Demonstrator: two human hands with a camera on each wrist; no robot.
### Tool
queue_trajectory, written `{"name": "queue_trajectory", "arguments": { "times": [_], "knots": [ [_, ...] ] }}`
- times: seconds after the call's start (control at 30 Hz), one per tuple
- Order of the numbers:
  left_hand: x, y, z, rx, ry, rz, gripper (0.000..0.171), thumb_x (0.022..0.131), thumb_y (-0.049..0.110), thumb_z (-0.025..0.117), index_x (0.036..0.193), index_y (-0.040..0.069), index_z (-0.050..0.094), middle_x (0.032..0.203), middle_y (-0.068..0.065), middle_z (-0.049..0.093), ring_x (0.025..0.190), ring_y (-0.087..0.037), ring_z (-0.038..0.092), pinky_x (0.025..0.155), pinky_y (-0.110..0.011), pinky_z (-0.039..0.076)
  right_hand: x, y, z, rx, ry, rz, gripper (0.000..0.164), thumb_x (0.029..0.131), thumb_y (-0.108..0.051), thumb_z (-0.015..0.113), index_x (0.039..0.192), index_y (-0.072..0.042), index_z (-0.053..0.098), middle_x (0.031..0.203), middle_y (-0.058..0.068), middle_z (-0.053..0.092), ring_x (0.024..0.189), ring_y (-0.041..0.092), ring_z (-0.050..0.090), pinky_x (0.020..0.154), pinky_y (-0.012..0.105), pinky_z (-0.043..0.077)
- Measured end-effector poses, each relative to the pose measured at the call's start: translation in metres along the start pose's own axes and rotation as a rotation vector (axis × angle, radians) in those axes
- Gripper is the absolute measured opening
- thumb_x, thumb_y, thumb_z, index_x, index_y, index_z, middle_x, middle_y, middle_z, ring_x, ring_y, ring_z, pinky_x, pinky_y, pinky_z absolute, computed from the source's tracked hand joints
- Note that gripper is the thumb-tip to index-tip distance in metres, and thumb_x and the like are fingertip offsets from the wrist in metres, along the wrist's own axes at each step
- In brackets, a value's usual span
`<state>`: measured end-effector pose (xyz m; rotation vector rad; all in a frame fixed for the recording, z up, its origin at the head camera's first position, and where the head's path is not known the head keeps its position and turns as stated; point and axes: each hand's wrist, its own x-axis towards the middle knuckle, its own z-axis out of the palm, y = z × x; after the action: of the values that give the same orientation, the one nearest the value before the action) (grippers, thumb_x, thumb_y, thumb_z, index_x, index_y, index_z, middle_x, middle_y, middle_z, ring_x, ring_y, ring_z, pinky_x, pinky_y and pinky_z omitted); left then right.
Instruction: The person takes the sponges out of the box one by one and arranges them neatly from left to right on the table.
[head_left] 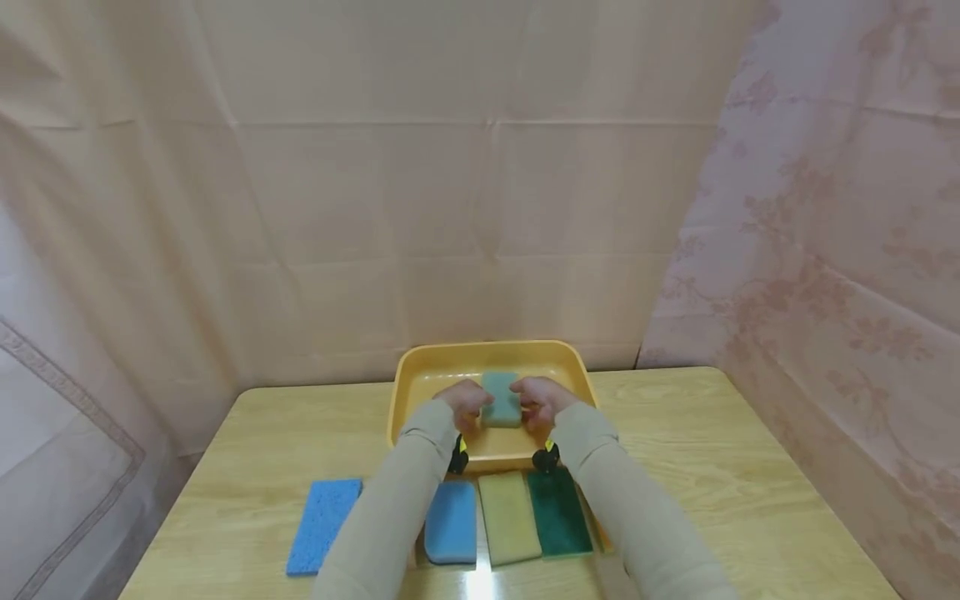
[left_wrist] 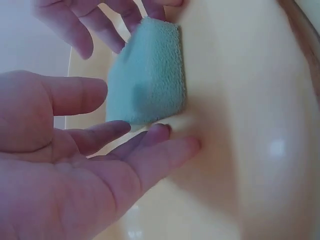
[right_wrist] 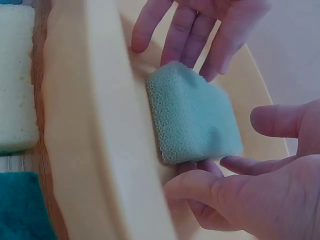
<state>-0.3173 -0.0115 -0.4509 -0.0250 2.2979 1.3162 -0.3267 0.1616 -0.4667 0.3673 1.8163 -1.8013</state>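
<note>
A pale sea-green sponge point(head_left: 501, 400) is in the yellow tray point(head_left: 415, 396), between both hands. My left hand point(head_left: 463, 400) is at its left side, thumb raised clear and fingers loosely extended, with fingertips by the sponge's lower edge in the left wrist view. On the opposite side, my right hand point(head_left: 542, 398) has its thumb apart and its fingers point(right_wrist: 190, 182) at the sponge's edge. Neither hand pinches the sponge point(left_wrist: 150, 75). Whether the fingertips bear any of its weight is hard to tell, since some are hidden beneath it.
In front of the tray lie a light blue sponge point(head_left: 451, 523), a yellow one point(head_left: 510, 517) and a dark green one point(head_left: 559, 512), with an orange edge partly behind the right sleeve. A brighter blue sponge point(head_left: 322, 527) lies farther left on the wooden table point(head_left: 675, 442). Curtains hang behind.
</note>
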Motion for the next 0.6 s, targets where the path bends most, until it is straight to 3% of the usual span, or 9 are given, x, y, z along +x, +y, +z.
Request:
{"name": "queue_trajectory", "arguments": {
  "times": [0.07, 0.17, 0.3, 0.47, 0.6],
  "knots": [
    [0.001, 0.001, 0.0, -0.016, 0.0, -0.01, 0.048, 0.102, 0.014, 0.054, 0.143, -0.01, 0.045, 0.138, -0.035, 0.051, 0.13, -0.046, 0.05, 0.098, -0.056, 0.05, 0.001, 0.001, -0.001, -0.001, 0.002, -0.003, 0.059, 0.104, -0.02, 0.049, 0.154, 0.006, 0.028, 0.158, 0.031, 0.026, 0.135, 0.041, 0.041, 0.067, 0.027, 0.045],
    [0.006, 0.0, 0.001, -0.139, -0.023, -0.039, 0.051, 0.103, 0.01, 0.051, 0.148, -0.01, 0.038, 0.147, -0.034, 0.043, 0.135, -0.046, 0.045, 0.1, -0.049, 0.05, 0.0, 0.002, -0.004, 0.019, -0.001, -0.001, 0.058, 0.105, -0.02, 0.046, 0.153, 0.006, 0.027, 0.158, 0.03, 0.028, 0.136, 0.038, 0.041, 0.06, 0.023, 0.042],
    [0.011, -0.002, 0.005, -0.305, -0.043, -0.094, 0.046, 0.102, 0.007, 0.048, 0.145, -0.008, 0.037, 0.146, -0.027, 0.041, 0.127, -0.04, 0.051, 0.087, -0.033, 0.048, -0.003, 0.004, -0.008, 0.044, 0.007, 0.002, 0.055, 0.106, -0.019, 0.044, 0.152, 0.006, 0.029, 0.157, 0.028, 0.032, 0.129, 0.034, 0.044, 0.052, 0.02, 0.04],
    [0.004, 0.003, 0.009, -0.274, 0.008, -0.081, 0.028, 0.097, 0.001, 0.047, 0.124, -0.006, 0.05, 0.116, -0.017, 0.051, 0.102, -0.032, 0.059, 0.069, -0.027, 0.045, -0.003, 0.003, -0.005, 0.026, 0.014, -0.017, 0.051, 0.105, -0.017, 0.045, 0.149, 0.006, 0.032, 0.153, 0.027, 0.036, 0.118, 0.032, 0.046, 0.047, 0.02, 0.04],
    [0.003, 0.007, 0.016, -0.261, 0.031, -0.058, 0.022, 0.09, -0.005, 0.046, 0.111, -0.002, 0.052, 0.104, -0.011, 0.05, 0.095, -0.027, 0.056, 0.07, -0.027, 0.047, -0.004, 0.003, -0.003, -0.002, 0.036, -0.034, 0.05, 0.105, -0.016, 0.047, 0.148, 0.007, 0.034, 0.153, 0.028, 0.036, 0.113, 0.032, 0.047, 0.045, 0.019, 0.038]
  ]
}}
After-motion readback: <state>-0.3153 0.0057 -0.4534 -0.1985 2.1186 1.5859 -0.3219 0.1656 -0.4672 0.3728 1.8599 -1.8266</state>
